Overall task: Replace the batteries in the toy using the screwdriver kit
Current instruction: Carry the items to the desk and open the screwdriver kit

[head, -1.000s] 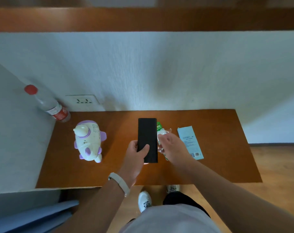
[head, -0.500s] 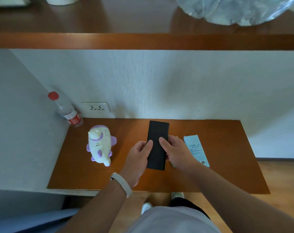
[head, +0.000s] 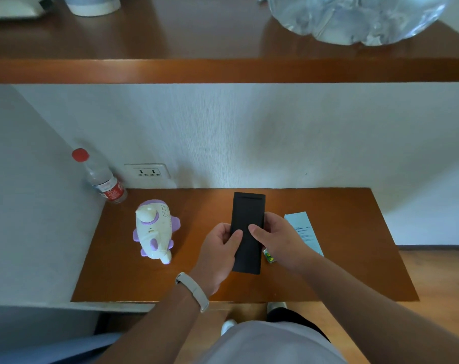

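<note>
At the far left of the frame, a clear plastic bottle with a red cap (head: 102,179) was stood in the corner of the brown wooden bench (head: 354,258), and a white double wall socket (head: 147,172) was set in the wall just to its right. Lower and further right, the white and purple plastic animal-shaped toy (head: 154,232) was seen on the bench, apart from both hands and untouched. No battery cover could be made out on it.

At the centre, the flat black rectangular screwdriver kit case (head: 246,232) was held between the two grips. Whether it rested on the bench could not be told. The left grip (head: 217,256) was closed round the case's lower left edge, with the thumb laid on the top face and the fingers curled beneath. The right grip (head: 278,240) was closed on the right edge in the same way. A small green battery pack (head: 269,256) was partly seen beside the right wrist, and a pale blue carton (head: 301,229) lay just beyond it.

The step in hand was judged to be the opening of the case. It would best be kept level and low over the bench, so that no bits were spilled. One grip should be kept steady while the cover was eased by the other. The opening direction could not be told, though a thin line near the far end suggested a sliding sleeve.
</note>
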